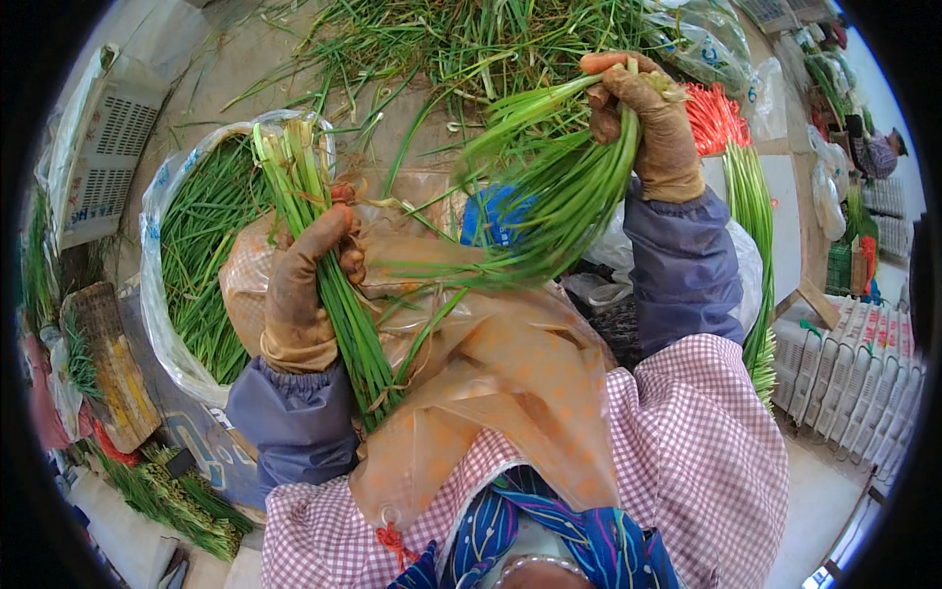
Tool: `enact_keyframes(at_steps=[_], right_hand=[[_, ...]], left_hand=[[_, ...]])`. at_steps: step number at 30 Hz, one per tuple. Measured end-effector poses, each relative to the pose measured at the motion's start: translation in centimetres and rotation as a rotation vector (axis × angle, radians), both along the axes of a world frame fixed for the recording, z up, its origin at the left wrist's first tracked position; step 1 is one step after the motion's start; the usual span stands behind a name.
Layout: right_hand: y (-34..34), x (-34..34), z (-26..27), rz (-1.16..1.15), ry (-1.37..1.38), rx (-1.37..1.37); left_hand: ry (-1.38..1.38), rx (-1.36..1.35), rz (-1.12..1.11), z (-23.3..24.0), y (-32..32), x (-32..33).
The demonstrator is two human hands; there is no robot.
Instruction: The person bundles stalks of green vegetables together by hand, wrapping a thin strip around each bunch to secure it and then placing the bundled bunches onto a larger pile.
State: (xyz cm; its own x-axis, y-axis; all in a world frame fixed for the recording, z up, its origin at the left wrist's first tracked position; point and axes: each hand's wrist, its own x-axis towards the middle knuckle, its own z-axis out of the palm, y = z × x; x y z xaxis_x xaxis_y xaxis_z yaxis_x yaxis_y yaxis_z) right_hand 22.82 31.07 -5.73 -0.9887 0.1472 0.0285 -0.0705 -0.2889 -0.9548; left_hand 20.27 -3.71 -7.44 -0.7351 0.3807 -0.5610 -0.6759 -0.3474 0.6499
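My left hand [305, 287], in a stained, worn glove, grips a bunch of long green stalks [349, 316] with pale ends up, their leaves lying down across my lap. Raised on the right, my right hand [636, 110], gloved too, is closed on a second bunch of green stalks [581, 199]; its leaves fan down to the left and look blurred. Beneath both hands a clear plastic apron with orange marks [493, 346] covers my lap. Beside my left hand stands a plastic-lined container [151, 294] of loose green leaves [210, 250].
A heap of loose green stalks [471, 44] lies ahead. Red ties [714, 118] and a long green bundle [751, 235] are at the right. Plastic crates [110, 154] stand left, and more crates [846, 375] right. A person [879, 154] is far right.
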Motion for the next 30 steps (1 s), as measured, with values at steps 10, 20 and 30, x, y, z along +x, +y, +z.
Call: enact_keyframes(at_steps=[10,20,30], right_hand=[[-4.3,2.2,2.1,-0.086,-0.095,0.130],[-8.4,2.6,0.9,-0.042,-0.062,0.178],[-2.6,2.7,-1.2,-0.262,-0.122,0.126]], left_hand=[[0.088,-0.126,-0.028,2.9,6.0,0.4],[1.008,-0.487,-0.368,1.3,9.7,1.0],[0.263,-0.234,-0.013,1.9,6.4,-2.0]])
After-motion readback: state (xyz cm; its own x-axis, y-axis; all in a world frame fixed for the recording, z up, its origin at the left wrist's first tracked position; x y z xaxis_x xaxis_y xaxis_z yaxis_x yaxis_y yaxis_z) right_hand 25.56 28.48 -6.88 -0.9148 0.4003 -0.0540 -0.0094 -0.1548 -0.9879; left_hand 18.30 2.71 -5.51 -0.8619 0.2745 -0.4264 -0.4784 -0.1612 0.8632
